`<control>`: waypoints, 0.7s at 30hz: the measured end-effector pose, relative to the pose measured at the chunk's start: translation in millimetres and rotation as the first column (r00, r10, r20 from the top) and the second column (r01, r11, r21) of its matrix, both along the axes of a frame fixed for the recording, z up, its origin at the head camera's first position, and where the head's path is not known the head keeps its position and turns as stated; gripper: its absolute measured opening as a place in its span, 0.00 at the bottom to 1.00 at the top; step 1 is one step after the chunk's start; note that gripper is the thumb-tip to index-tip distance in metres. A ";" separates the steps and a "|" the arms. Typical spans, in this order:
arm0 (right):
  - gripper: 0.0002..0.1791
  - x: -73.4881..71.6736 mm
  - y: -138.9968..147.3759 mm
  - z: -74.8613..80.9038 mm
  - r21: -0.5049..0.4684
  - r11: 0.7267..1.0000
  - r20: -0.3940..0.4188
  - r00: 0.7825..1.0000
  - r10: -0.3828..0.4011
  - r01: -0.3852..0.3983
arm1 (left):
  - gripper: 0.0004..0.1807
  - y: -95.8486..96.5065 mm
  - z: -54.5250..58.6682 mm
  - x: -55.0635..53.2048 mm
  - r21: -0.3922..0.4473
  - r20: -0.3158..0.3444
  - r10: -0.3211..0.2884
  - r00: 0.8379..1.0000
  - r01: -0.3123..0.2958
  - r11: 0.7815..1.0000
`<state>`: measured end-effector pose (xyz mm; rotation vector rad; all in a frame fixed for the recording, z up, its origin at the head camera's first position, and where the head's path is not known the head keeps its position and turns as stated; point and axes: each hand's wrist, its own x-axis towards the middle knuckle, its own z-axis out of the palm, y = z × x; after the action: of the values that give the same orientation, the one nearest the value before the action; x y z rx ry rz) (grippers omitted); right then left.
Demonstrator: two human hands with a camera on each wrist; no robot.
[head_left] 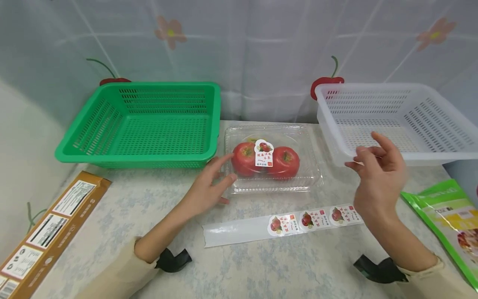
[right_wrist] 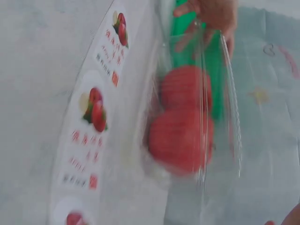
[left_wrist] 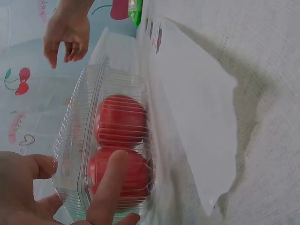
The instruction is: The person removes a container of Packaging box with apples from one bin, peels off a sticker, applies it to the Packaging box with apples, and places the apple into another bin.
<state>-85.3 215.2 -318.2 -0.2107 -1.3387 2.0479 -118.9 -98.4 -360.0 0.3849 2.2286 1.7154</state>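
A clear plastic clamshell box [head_left: 272, 185] lies on the cloth with two red apples [head_left: 284, 162] inside. On top of its lid is a white label [head_left: 264, 161] with an apple picture. My left hand [head_left: 209, 182] is at the box's left side, fingers spread, the index fingertip at the lid's edge; firm contact cannot be told. Raised between the box and the white basket, my right hand [head_left: 382, 172] has loosely bent fingers and holds nothing visible. Below the box runs a strip of labels [head_left: 239, 230], bare at its left end, with several apple stickers on the right.
A green basket [head_left: 138, 160] stands at the back left, and a white basket [head_left: 410, 156] at the back right. Along the left edge lies a long brown carton [head_left: 56, 232]. A green and yellow bag [head_left: 449, 220] is at the far right. A patterned curtain hangs behind.
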 end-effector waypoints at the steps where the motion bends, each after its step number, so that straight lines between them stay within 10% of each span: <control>1: 0.18 3.3 9.5 0.7 -0.066 0.998 0.053 0.998 -0.018 0.021 | 0.32 1.0 0.6 -1.8 0.019 0.033 -0.005 0.999 0.004 1.000; 7: 0.27 7.0 70.7 -6.9 -0.186 0.959 0.400 0.908 -0.126 0.216 | 0.34 5.7 0.3 -11.1 0.010 0.065 0.000 0.998 -0.001 1.000; 10: 0.35 4.0 97.9 -18.2 -0.140 0.973 0.507 0.858 -0.087 0.182 | 0.33 6.8 -0.8 -14.2 0.000 0.036 -0.001 0.999 0.001 1.000; 16: 0.41 -0.9 130.9 -25.5 -0.246 0.964 0.480 0.851 0.213 -0.102 | 0.26 6.5 -2.4 -18.2 0.058 0.047 0.023 0.999 -0.026 0.998; 21: 0.48 -8.5 132.2 -26.1 -0.337 0.934 0.409 0.875 0.260 -0.120 | 0.25 4.4 -3.6 -19.6 0.107 0.109 0.031 0.994 -0.043 0.993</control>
<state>-93.8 347.4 -344.3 -0.7557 -1.3395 2.4756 -138.5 -94.0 -363.6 0.2706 2.0854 1.8370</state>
